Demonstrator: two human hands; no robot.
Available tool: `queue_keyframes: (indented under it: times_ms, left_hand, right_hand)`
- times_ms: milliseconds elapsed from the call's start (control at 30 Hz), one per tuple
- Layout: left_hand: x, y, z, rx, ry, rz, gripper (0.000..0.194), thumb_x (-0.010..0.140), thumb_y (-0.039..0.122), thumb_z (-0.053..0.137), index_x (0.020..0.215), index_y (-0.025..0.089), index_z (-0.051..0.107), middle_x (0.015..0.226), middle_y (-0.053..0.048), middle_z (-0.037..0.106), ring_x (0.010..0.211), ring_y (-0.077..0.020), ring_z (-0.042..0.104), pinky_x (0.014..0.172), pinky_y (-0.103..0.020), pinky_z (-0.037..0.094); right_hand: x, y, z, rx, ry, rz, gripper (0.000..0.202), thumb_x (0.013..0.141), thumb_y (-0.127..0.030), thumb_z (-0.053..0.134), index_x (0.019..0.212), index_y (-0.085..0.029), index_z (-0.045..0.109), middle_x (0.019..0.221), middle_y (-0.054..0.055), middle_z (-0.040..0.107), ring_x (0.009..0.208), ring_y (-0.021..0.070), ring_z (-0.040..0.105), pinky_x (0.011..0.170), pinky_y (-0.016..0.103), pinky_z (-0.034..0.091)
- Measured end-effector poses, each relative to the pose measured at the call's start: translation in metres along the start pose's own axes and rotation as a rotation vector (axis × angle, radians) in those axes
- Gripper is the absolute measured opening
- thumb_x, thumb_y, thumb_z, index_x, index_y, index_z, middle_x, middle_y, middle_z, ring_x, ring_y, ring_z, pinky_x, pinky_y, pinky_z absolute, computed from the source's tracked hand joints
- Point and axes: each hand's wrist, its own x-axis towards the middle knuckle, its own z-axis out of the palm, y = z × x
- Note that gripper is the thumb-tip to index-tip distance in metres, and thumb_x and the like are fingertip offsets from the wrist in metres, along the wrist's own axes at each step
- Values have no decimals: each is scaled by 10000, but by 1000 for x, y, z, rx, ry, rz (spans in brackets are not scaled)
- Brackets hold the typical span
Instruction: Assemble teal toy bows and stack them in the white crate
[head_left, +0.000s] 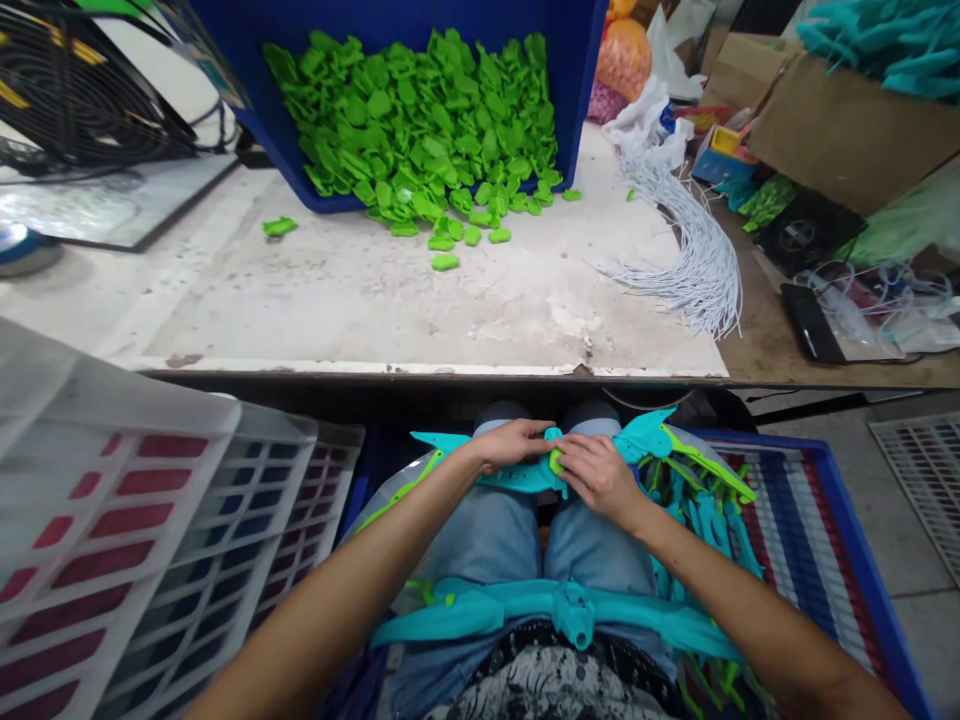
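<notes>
A turquoise plastic part [525, 478] with lime-green strips at its ends lies across my knees. Around its left side my left hand [514, 446] is closed, fingers reaching to its middle. My right hand [596, 475] pinches a small green piece [556, 461] against the middle of the same part. Nearer my waist, a second turquoise part [517, 600] rests across my lap. On the table, a blue bin [322, 203] lies tipped toward me with many green pieces [442, 130] inside, and several have spilled out at its front edge.
White crates [225, 410] stand at the left. A blue crate [832, 480] with turquoise parts is at my right. White strings [697, 270] lie on the table's right side, near a cardboard box [847, 120]. The table edge [450, 370] runs just beyond my knees.
</notes>
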Motion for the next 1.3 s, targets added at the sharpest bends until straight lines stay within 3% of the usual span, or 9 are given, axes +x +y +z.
queue_keyframes:
  times_ms: [200,400,633,767,867,1000,1167,1233,1300]
  left_hand:
    - [6,-7,6,47,78,60,459,641,366,729,1027,133,643,865,-16,655,882,-197,582,767,-270,454]
    - [5,-8,12,-29,109,57,385,637,277,687,979,108,643,829,-35,670,800,-188,606,720,-276,469]
    - [8,-16,8,96,135,91,380,688,228,635,1042,90,632,880,-57,684,814,-194,618,717,-276,477]
    - [7,-14,8,284,150,144,366,730,211,604,1079,103,626,964,-76,692,893,-222,624,809,-323,499]
    - [-3,-10,19,480,269,220,457,777,196,592,1227,126,551,1121,-108,655,1007,-239,608,914,-370,485]
    - [-21,-15,40,817,421,303,379,876,186,514,1252,166,557,1370,-166,500,1250,-288,487,1037,-434,422]
    - [-17,-44,39,1149,296,267,833,694,394,783,1414,218,404,1484,-226,343,1131,-368,594,865,-436,561]
    - [-7,-58,37,1231,369,302,689,751,306,743,1377,258,460,1426,-193,445,987,-305,678,758,-357,601]
    - [2,-68,38,1270,561,347,488,840,162,619,1295,324,545,1334,-122,564,862,-232,715,656,-274,607]
  right_hand:
    - [7,5,2,197,-103,490,517,738,-266,731,1218,-202,550,1190,107,632,1123,267,565,927,416,449]
    - [33,11,-7,327,-450,783,716,608,-271,813,1261,-236,523,1000,47,695,952,248,656,785,339,484]
    - [34,7,-8,239,-518,694,697,685,-311,744,1321,-216,476,1081,83,692,1031,269,641,857,373,455]
    - [56,7,-34,154,-543,474,520,713,-324,719,1206,-199,611,1104,110,696,1016,292,649,833,366,486]
    - [118,23,-54,114,-284,288,245,858,-322,569,1043,-222,694,1029,70,718,972,229,651,852,328,483]
    - [247,71,-49,-109,71,226,347,895,-365,521,1146,-164,652,1168,116,658,1142,273,534,1002,406,397]
    - [382,142,-22,-239,160,484,591,897,-514,472,1397,-200,439,1496,118,363,1373,334,267,1077,528,272]
    - [414,166,-18,-240,234,612,622,914,-563,396,1435,-223,380,1524,111,306,1394,339,214,1085,552,232]
    - [435,185,-16,-202,262,746,636,926,-601,311,1455,-248,341,1522,117,298,1381,350,229,1070,572,234]
